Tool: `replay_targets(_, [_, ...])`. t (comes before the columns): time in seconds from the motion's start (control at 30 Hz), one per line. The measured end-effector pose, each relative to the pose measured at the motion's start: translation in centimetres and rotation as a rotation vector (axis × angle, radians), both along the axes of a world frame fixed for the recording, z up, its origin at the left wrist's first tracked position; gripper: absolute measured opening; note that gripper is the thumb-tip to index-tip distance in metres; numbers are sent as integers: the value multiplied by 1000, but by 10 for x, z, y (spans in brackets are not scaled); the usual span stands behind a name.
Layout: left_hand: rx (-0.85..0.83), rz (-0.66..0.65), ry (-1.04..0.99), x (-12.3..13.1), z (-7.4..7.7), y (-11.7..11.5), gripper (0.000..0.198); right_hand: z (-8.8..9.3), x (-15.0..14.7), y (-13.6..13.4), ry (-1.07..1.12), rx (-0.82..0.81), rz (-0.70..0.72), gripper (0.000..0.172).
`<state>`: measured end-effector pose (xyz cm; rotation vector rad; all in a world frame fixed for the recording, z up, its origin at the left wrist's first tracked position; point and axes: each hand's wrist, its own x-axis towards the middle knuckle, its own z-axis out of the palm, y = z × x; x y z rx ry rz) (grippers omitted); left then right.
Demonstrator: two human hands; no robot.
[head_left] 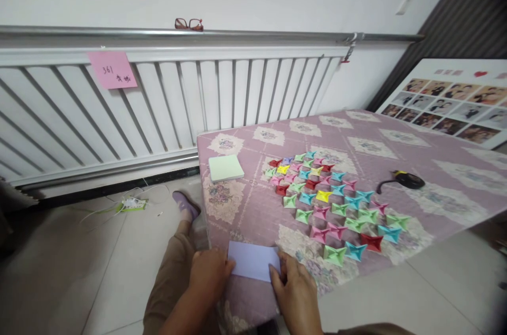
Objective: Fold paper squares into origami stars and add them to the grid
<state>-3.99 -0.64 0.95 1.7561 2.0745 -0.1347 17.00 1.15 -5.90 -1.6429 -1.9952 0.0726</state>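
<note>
A pale lavender sheet of paper (253, 260), folded to a rectangle, lies on the near corner of the pink-patterned table (396, 134). My left hand (209, 274) presses on its left edge with curled fingers. At the sheet's right edge my right hand (295, 287) pinches it between thumb and fingers. Beyond my hands, several small folded paper shapes (332, 195) in green, pink, blue, red and yellow lie in diagonal rows.
A pale green pad of paper (225, 168) lies at the table's far left. A black object with a cord (407, 180) rests to the right. A radiator (158, 102) with a pink note (112, 70) and red glasses (189, 24) stands behind. A photo board (451, 105) leans right.
</note>
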Motion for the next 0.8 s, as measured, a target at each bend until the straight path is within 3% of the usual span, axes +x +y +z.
replay_targets(0.67, [17,9,-19,0,-2,-4,29,-1,1,2,5,12,5,32])
replay_targets(0.8, [111,7,18,5,-6,-6,22,-1,0,2,18,-3,2,31])
